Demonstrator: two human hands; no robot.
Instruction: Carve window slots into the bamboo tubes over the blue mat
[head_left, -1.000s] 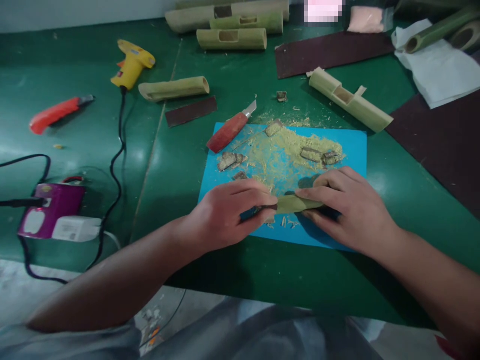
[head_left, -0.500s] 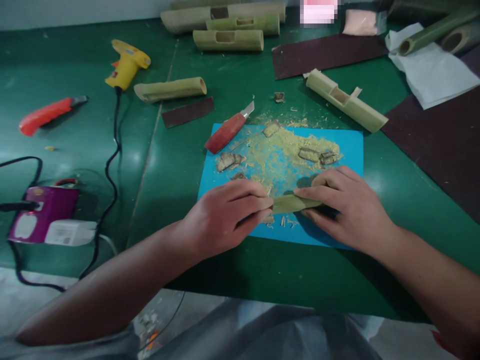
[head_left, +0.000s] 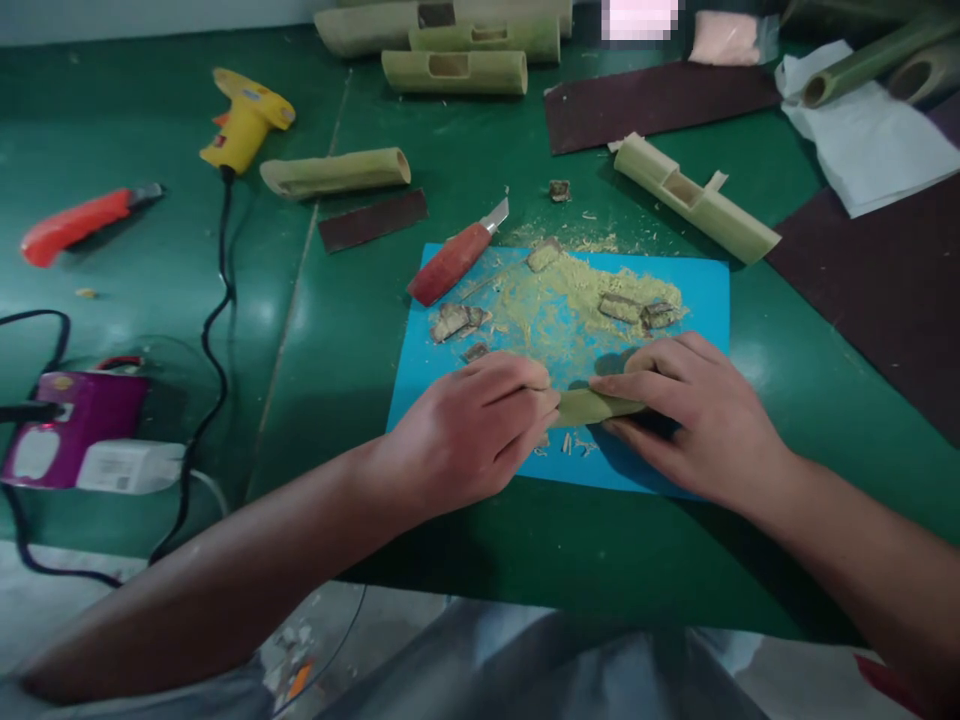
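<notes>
My right hand (head_left: 694,410) is closed around the right part of a green bamboo piece (head_left: 592,406), which lies low over a blue sheet (head_left: 637,475). At its left end, my left hand (head_left: 487,425) has its fingers pinched together against the bamboo; what they hold is hidden behind them. Pale yellow-green dust (head_left: 559,300) covers much of the sheet. Several worn, dusty scraps of what looks like sandpaper (head_left: 454,322) lie in and around it. A knife with a red handle (head_left: 454,265) rests across the sheet's upper left corner.
A notched bamboo tube (head_left: 697,200) lies beyond the sheet, with more bamboo tubes (head_left: 454,73) at the back. Left are a yellow glue gun (head_left: 244,120), its black cable (head_left: 211,345), a red utility knife (head_left: 79,228) and a purple box (head_left: 97,410). Dark brown sheets (head_left: 892,290) lie right.
My left hand has slid right along the bamboo, covering more of its left end and hiding a dark edge that showed at the fingertips. My right hand stays in place.
</notes>
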